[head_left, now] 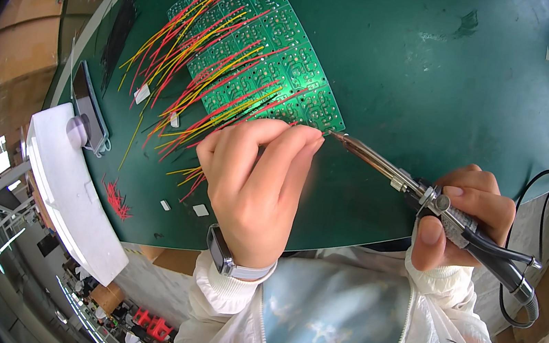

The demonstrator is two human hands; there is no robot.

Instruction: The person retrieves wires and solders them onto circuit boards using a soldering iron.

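A green circuit board panel [301, 71] lies on the table, with many red and yellow wires [196, 85] running off its left side. At its near corner, my left hand [253, 176] is closed in a pinch; a bit of red wire [293, 124] shows by the fingertips. My right hand [466, 214] grips a soldering iron [417, 190] with a metal feed fitting and a black cable. The iron's tip meets the board's near edge, right beside my left fingertips. My fingers hide the exact joint.
The dark green table [438, 89] has a curved near edge. On the left are a small bundle of red wires [117, 199], a phone-like device [90, 109] and a long white box [75, 187]. Small white scraps [200, 210] lie near my left wrist. Black cable [529, 184] loops at the right.
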